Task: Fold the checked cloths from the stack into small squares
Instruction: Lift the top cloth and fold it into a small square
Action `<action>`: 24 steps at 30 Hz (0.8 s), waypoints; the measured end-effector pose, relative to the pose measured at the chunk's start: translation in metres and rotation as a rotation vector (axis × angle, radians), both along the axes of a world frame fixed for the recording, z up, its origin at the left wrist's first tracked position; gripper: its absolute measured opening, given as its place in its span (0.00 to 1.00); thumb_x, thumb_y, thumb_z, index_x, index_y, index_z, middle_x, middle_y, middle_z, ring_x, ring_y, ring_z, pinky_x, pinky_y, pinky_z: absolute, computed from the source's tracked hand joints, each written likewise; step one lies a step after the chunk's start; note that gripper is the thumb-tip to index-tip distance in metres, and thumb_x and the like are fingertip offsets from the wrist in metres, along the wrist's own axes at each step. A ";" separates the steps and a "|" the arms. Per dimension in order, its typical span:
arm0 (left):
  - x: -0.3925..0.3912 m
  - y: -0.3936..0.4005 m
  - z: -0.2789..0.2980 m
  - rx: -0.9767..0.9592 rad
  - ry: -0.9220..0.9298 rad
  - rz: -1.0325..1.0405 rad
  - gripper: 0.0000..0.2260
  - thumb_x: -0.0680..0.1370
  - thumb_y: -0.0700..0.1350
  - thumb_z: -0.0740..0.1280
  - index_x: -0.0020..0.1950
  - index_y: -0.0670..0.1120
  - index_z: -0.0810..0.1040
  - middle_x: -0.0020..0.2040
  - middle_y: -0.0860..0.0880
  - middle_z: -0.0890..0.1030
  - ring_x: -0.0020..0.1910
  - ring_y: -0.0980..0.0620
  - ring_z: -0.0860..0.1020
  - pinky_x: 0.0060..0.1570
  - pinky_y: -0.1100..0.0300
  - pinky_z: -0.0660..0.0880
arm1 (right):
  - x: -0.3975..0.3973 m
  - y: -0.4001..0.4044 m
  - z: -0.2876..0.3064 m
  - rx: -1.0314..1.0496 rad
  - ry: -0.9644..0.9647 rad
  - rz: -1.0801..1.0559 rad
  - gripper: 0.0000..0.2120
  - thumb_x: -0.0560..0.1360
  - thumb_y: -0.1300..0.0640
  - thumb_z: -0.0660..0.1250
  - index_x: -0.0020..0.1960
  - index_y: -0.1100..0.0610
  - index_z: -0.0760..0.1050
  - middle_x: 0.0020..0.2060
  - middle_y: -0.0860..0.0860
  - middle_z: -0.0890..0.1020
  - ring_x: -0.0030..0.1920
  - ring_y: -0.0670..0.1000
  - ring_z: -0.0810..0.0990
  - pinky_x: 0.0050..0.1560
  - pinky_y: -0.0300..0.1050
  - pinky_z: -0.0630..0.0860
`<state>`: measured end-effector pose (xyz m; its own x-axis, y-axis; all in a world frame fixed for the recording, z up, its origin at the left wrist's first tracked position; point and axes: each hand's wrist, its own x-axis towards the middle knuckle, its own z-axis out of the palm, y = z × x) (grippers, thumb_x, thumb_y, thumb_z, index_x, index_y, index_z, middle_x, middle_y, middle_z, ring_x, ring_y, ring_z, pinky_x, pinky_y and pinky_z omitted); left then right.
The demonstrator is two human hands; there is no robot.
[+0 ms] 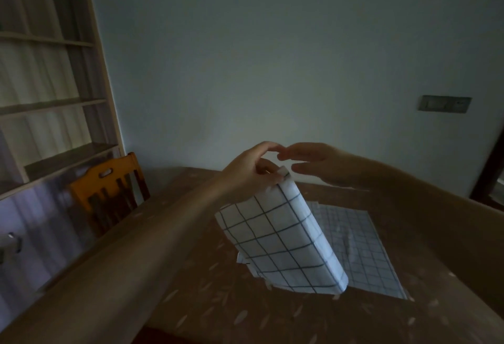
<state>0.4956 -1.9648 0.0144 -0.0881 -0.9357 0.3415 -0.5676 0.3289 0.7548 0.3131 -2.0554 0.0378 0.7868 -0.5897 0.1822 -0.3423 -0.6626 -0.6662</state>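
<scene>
Raised above a brown leaf-patterned table, a white checked cloth with dark grid lines, doubled over into a hanging panel. Pinched at its top corner, near centre frame, by the left hand, fingers curled around the fabric edge. Lower edge of the panel hanging close to the tabletop at about 5 o'clock from that grip; contact with the surface not clear in the dim light.

Just to the right at 3 o'clock, the right hand: fingers straight and loosely spread, holding nothing, fingertips almost meeting those of the left hand above the pinched corner. Whether the two hands actually touch, impossible to tell.

Flat on the table behind and to the right of the raised panel, at roughly 4 o'clock from centre, the stack of further checked cloths, its left part hidden by the held cloth.

At 9 o'clock, an orange wooden chair pushed against the table's far left edge. At 10 o'clock, a pale shelving unit along the left wall. At 2 o'clock, a switch plate on the plain wall.
</scene>
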 end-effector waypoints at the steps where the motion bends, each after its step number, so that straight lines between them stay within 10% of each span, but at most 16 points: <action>1: 0.001 0.002 0.001 0.010 0.004 -0.005 0.18 0.78 0.43 0.68 0.66 0.53 0.71 0.39 0.51 0.84 0.34 0.59 0.79 0.34 0.67 0.71 | 0.001 0.001 0.004 -0.004 0.034 0.003 0.15 0.78 0.60 0.64 0.62 0.47 0.75 0.63 0.44 0.77 0.67 0.44 0.72 0.72 0.52 0.65; 6: 0.007 0.007 0.007 -0.012 0.040 -0.034 0.17 0.77 0.43 0.70 0.64 0.54 0.71 0.41 0.52 0.85 0.41 0.56 0.82 0.42 0.61 0.75 | 0.012 0.012 0.015 -0.025 0.130 0.041 0.18 0.68 0.38 0.67 0.56 0.40 0.79 0.60 0.44 0.80 0.64 0.48 0.75 0.70 0.57 0.67; 19: 0.013 0.014 0.024 0.006 0.035 -0.001 0.09 0.75 0.50 0.72 0.53 0.61 0.79 0.39 0.49 0.85 0.35 0.52 0.79 0.38 0.59 0.73 | 0.010 0.008 0.032 0.051 -0.018 0.114 0.08 0.69 0.53 0.70 0.41 0.58 0.82 0.39 0.61 0.77 0.45 0.54 0.74 0.52 0.51 0.68; 24: 0.016 0.005 0.022 -0.001 0.100 0.046 0.05 0.73 0.50 0.73 0.37 0.53 0.85 0.37 0.54 0.85 0.37 0.60 0.80 0.45 0.61 0.75 | 0.003 0.011 0.033 0.066 -0.105 0.110 0.06 0.68 0.55 0.68 0.33 0.51 0.81 0.33 0.46 0.80 0.40 0.45 0.77 0.48 0.43 0.70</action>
<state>0.5116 -1.9595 0.0363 -0.0100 -0.9377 0.3474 -0.5036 0.3049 0.8083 0.3159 -2.0447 0.0712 0.8261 -0.5142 0.2307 -0.1958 -0.6456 -0.7381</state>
